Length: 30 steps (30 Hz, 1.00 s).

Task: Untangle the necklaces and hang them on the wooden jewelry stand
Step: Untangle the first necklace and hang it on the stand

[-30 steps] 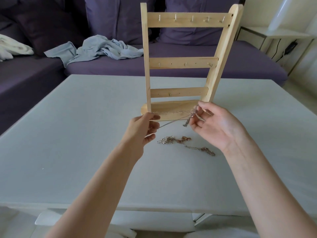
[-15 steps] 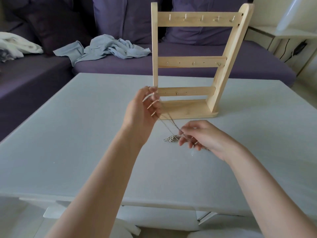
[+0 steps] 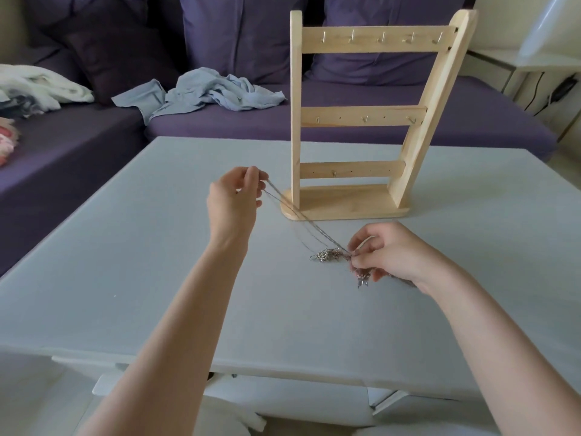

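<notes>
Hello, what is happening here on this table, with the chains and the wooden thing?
A person is untangling necklaces. The left hand pinches one end of a thin chain and holds it up above the table, while the right hand pinches the other end low down, next to a knotted pile of chains lying on the table. A small pendant hangs below the right fingers. The wooden stand is upright behind them, and no necklace hangs on its hooks yet.
</notes>
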Each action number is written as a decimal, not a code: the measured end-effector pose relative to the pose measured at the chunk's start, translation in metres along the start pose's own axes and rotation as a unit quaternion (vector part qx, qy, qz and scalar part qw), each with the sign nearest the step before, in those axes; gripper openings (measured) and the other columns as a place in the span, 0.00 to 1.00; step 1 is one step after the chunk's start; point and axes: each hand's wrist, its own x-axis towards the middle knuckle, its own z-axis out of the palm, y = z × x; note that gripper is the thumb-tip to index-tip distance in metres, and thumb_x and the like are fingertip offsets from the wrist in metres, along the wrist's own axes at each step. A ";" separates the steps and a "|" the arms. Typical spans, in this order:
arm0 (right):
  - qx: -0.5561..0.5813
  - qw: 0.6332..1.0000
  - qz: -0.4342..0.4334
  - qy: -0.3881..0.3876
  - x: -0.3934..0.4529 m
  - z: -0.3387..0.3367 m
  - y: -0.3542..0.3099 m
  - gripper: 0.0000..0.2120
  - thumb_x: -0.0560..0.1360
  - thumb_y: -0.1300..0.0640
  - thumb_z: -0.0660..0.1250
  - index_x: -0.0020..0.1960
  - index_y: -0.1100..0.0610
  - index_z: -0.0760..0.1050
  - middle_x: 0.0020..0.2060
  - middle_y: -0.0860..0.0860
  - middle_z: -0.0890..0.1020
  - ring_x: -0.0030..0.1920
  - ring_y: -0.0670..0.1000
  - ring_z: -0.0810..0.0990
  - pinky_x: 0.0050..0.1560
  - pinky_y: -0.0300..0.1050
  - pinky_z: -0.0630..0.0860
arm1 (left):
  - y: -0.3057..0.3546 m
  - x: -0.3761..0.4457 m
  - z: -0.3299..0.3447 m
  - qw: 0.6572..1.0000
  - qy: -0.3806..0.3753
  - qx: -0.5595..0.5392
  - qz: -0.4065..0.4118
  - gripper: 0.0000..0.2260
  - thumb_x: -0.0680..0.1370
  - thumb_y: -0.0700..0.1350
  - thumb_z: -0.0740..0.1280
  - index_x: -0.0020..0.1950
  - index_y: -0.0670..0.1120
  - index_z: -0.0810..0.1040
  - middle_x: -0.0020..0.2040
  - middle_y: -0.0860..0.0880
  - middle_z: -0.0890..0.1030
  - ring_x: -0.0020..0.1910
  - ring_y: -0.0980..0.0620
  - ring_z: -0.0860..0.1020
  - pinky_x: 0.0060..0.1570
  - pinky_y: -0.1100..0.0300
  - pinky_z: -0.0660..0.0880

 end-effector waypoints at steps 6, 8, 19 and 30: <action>-0.089 0.996 0.004 -0.007 0.004 0.002 0.009 0.09 0.69 0.72 0.66 0.38 0.59 0.76 0.30 0.54 0.81 0.31 0.53 0.76 0.29 0.37 0.71 | 0.002 0.002 -0.001 0.999 0.021 -0.044 0.012 0.11 0.78 0.41 0.61 0.40 0.46 0.80 0.32 0.51 0.75 0.31 0.59 0.74 0.36 0.69 0.75; -0.075 0.997 0.006 -0.009 0.004 0.001 0.010 0.09 0.70 0.72 0.65 0.37 0.61 0.76 0.31 0.57 0.82 0.31 0.52 0.79 0.29 0.36 0.73 | 0.003 0.003 -0.001 0.996 0.032 -0.088 -0.010 0.11 0.78 0.41 0.61 0.40 0.46 0.81 0.32 0.51 0.74 0.31 0.59 0.73 0.39 0.69 0.76; -0.190 0.982 -0.001 -0.003 0.005 0.000 0.012 0.07 0.69 0.70 0.67 0.39 0.59 0.77 0.30 0.52 0.82 0.28 0.46 0.79 0.32 0.35 0.72 | 0.007 0.005 -0.008 0.992 0.072 -0.101 -0.002 0.10 0.79 0.42 0.61 0.44 0.46 0.81 0.33 0.52 0.76 0.30 0.60 0.74 0.35 0.69 0.74; -0.061 0.991 -0.093 0.069 0.001 -0.002 -0.005 0.02 0.70 0.60 0.72 0.43 0.57 0.80 0.36 0.49 0.81 0.37 0.49 0.77 0.36 0.35 0.71 | 0.033 -0.017 0.017 0.957 -0.228 0.026 0.175 0.11 0.78 0.39 0.63 0.42 0.52 0.81 0.27 0.56 0.78 0.30 0.60 0.76 0.35 0.69 0.72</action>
